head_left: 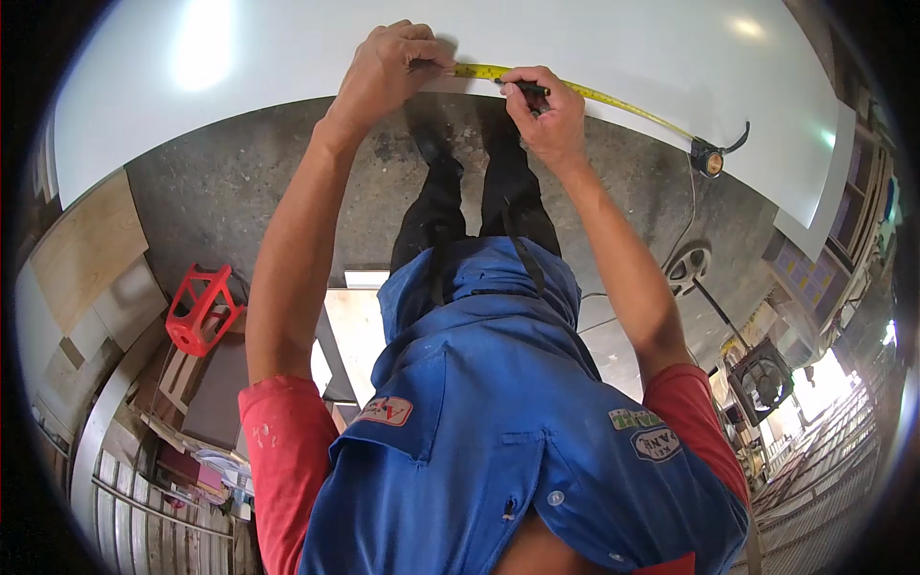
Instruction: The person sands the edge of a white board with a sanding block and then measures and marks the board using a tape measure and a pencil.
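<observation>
A yellow tape blade [623, 102] lies extended along the near edge of a glossy white panel [287, 57]. At its left end my left hand [391, 69] pinches the tape's tip against the panel. The fingers of my right hand [548, 113] are closed round a black pen [529, 88], its tip close to the blade's lower edge. Further right, the blade runs into the tape measure's dark case [709, 159], which rests by the panel's edge with a black strap.
Below the panel is a grey concrete floor [220, 182]. A red plastic stool [201, 311] and wooden boards [91, 249] stand at the left. At the right are a fan-like black device [760, 381], a wheel-shaped base [690, 264], a cable and shelving.
</observation>
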